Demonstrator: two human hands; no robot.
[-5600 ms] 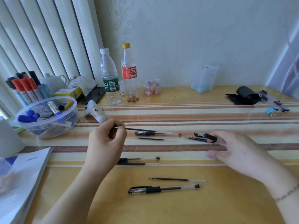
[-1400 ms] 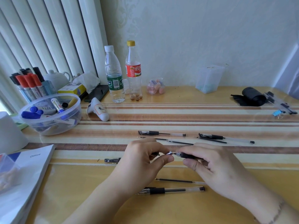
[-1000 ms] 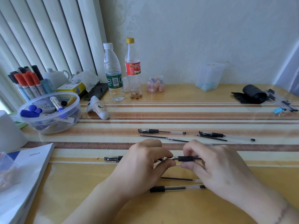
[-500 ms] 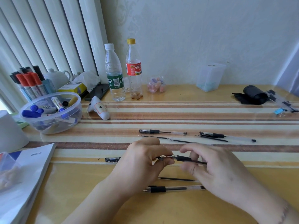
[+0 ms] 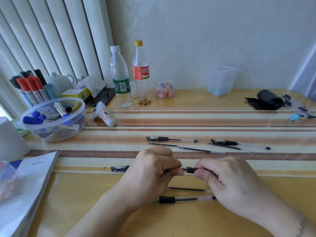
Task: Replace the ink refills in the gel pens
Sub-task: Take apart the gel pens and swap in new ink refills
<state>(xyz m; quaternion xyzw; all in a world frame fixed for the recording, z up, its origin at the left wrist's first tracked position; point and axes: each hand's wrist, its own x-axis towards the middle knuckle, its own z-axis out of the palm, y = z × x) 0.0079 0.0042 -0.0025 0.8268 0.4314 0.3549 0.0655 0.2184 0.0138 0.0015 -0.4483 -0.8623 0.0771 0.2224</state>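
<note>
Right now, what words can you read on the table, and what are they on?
"Office": on the book at the left.
Red label on the yellow-capped bottle: white characters, too blurred to read.
Green label on the white-capped bottle: barcode and letters ending "on"; the rest too small.
White case: black mark, not readable.
Markers in the bowl and the pen cap: print too small.

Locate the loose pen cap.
Head view, left of centre: the pen cap lies on the table just left of the left hand, right of the Office booklet.
</note>
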